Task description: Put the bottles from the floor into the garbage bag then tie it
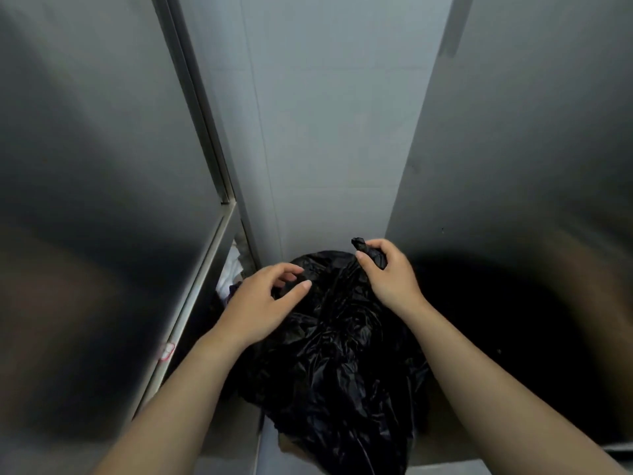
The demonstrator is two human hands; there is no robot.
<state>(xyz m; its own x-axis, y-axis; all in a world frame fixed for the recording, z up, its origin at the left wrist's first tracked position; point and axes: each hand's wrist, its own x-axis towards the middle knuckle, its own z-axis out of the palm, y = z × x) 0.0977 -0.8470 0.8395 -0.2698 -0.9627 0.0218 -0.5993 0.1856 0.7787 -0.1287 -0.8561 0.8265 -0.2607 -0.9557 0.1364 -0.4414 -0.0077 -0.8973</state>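
Observation:
A black garbage bag (pixel 339 365) stands bulging on the floor in front of me, its plastic crumpled and glossy. My right hand (pixel 387 272) grips a gathered, twisted end of the bag's top, and a short black tip sticks up above its fingers. My left hand (pixel 263 299) hovers at the bag's upper left with thumb and fingers loosely curled, at or just above the plastic; whether it pinches any is unclear. No bottles show; the bag's contents are hidden.
A grey wall (pixel 325 132) rises straight behind the bag. A dark panel with a pale metal frame (pixel 205 132) closes the left side, and a grey panel (pixel 513 132) the right. Something white (pixel 231 272) lies in the gap at the left.

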